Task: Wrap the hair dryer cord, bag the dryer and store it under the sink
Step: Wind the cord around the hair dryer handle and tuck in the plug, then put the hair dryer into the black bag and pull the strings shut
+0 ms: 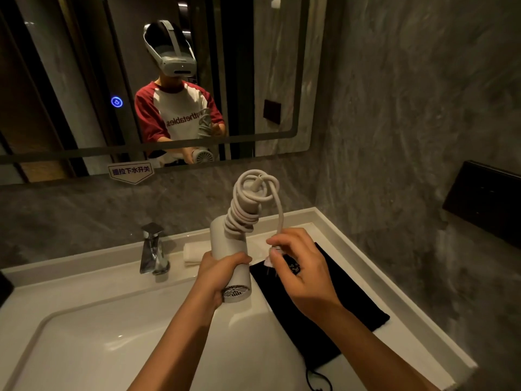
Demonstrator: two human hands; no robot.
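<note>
My left hand (218, 273) grips the barrel of a white hair dryer (229, 249) above the sink counter, its handle pointing up. The white cord (248, 204) is coiled in many turns around that handle, with a loose loop at the top. One strand runs down to my right hand (298, 273), whose fingers pinch the plug end of the cord. A black drawstring bag (335, 303) lies flat on the counter under my right hand.
A white basin (93, 342) fills the lower left, with a chrome faucet (153, 251) behind it. A folded white towel (194, 252) sits by the faucet. A mirror (253, 80) hangs above; a dark wall panel (485, 198) is at right.
</note>
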